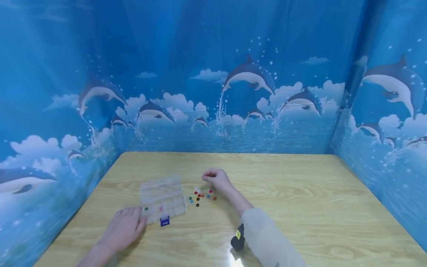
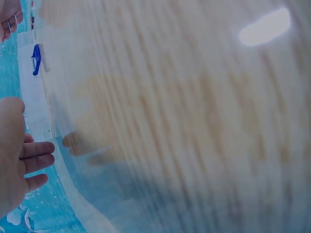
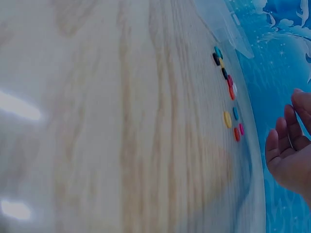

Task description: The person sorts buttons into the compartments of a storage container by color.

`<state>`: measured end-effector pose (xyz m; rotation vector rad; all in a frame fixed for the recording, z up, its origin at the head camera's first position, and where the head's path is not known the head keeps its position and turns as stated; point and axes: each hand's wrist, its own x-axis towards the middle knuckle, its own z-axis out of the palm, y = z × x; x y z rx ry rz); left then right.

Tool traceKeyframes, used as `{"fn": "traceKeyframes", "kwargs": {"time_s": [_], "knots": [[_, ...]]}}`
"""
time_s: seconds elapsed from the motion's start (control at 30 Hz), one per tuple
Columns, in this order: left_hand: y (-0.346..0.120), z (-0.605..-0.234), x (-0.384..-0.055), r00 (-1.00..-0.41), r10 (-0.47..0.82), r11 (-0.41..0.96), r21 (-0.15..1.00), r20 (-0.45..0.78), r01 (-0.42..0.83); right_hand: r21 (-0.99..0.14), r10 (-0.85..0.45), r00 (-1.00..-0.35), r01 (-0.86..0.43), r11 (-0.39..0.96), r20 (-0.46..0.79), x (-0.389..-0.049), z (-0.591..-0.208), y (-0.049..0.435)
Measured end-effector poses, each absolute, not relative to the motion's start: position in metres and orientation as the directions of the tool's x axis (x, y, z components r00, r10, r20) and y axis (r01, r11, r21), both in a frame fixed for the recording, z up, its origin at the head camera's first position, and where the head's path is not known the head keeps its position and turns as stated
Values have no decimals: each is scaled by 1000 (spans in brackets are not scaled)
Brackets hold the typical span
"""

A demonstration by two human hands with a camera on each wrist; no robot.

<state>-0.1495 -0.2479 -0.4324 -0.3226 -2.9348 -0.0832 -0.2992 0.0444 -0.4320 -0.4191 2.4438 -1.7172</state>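
Note:
A clear plastic compartment box (image 1: 169,208) lies on the table with its lid (image 1: 161,189) laid back behind it and a blue latch (image 1: 165,221) at its front. Inside are a green piece (image 1: 146,208) and a pink piece (image 1: 161,209), in separate compartments. My left hand (image 1: 125,227) rests at the box's left end, fingers fairly straight. To the right of the box, small round coloured pieces like buttons (image 1: 199,195) lie scattered. Just beyond them, my right hand (image 1: 217,178) is raised, fingers bent, thumb and forefinger close together. Whether anything sits between those fingertips is too small to tell.
The wood-grain table (image 1: 300,193) reaches back to a blue curtain (image 1: 186,74) printed with dolphins. A black device with a yellow mark (image 1: 238,239) is at my right sleeve (image 1: 267,237). Bright light reflects off the table near the front.

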Motion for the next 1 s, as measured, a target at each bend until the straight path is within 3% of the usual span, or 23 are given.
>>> {"fn": "traceKeyframes", "kwargs": {"time_s": [0.53,1.0], "knots": [[-249,-429,-151,-950,234,968,36,209,247,-868,-353,-936,-188,459,16,-298,-435,66],[-249,-431,-148,-954,224,971,36,201,235,-829,-417,-909,-245,503,16,-301,-449,73]]}}
